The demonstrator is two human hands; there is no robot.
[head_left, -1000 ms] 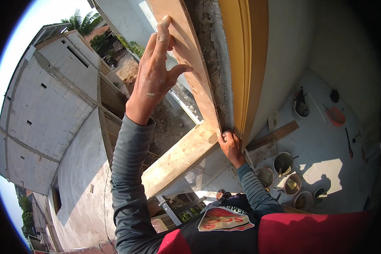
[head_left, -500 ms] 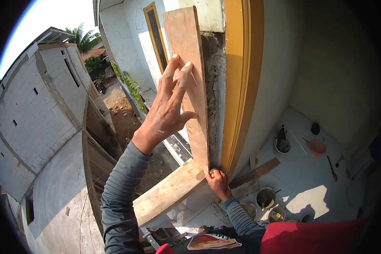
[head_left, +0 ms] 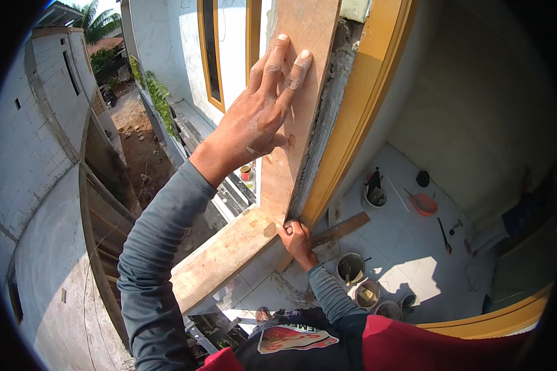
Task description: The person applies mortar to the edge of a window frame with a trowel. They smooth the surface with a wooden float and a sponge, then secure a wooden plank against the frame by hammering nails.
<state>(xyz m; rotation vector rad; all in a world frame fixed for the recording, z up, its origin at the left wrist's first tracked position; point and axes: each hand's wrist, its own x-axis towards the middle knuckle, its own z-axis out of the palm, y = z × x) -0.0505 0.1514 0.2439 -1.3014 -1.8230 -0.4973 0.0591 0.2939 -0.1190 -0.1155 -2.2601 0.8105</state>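
Observation:
A flat wooden board (head_left: pixel 301 136) stands nearly upright along a rough grey mortar strip (head_left: pixel 327 102) beside a yellow-brown door frame (head_left: pixel 360 111). My left hand (head_left: pixel 260 105) lies open on the board's face, its fingers spread and pointing upward. At the board's lower right corner, my right hand (head_left: pixel 299 242) is closed, thumb and curled fingers gripping the edge; its palm side is hidden. Just below the board's foot, a thick wooden plank (head_left: pixel 220 263) runs toward the lower left, its end close to my right hand.
Several buckets, including a dark one (head_left: pixel 351 267), stand on the tiled floor to the right, below me. An orange basin (head_left: pixel 423 204), a hammer (head_left: pixel 455 227) and a loose wooden strip (head_left: pixel 343 229) lie there too. On the left rises a block wall (head_left: pixel 49 105) beyond a drop.
The view has shifted, so the board and both hands sit differently in it. My left hand stays spread on the board, and my right hand keeps to its lower corner.

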